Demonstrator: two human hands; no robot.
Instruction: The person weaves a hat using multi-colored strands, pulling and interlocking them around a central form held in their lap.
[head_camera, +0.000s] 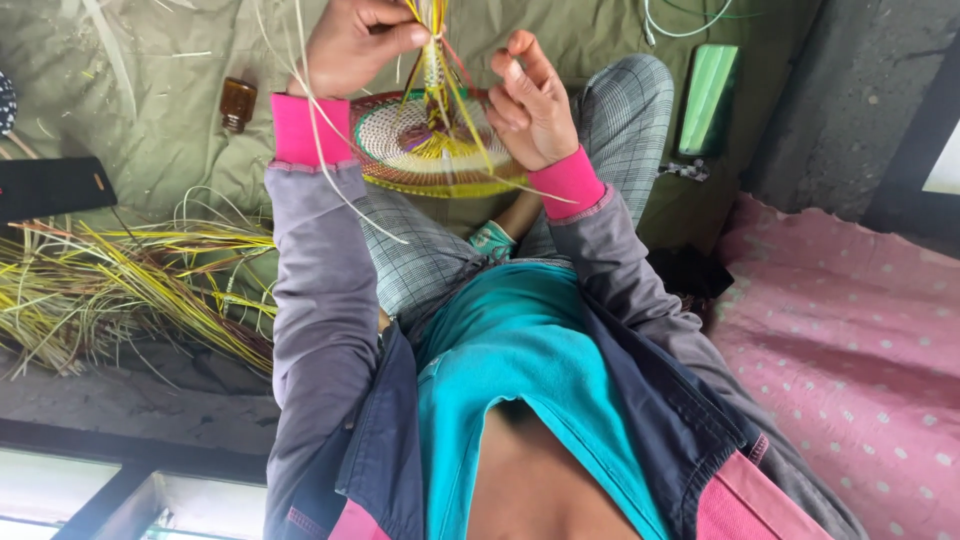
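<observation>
A round woven straw piece (400, 150), white in the middle with a red, green and yellow rim, rests on my lap over grey checked trousers. Yellow and purple straw strands (440, 95) rise from its centre to a bunch near the top edge. My left hand (350, 45), with a pink cuff, pinches the strands at the top of that bunch. My right hand (530, 100) is just right of the bunch. Its fingers are curled around a few yellow strands that trail down past its wrist. Long pale strands hang from my left hand across the sleeve.
A pile of loose yellow-green straw (120, 290) lies at left on an olive cloth (160, 130). A small brown bottle (238, 103) and a black flat object (50, 185) are nearby. A green rectangular object (707, 98) lies at upper right, and a pink dotted cloth (850, 330) at right.
</observation>
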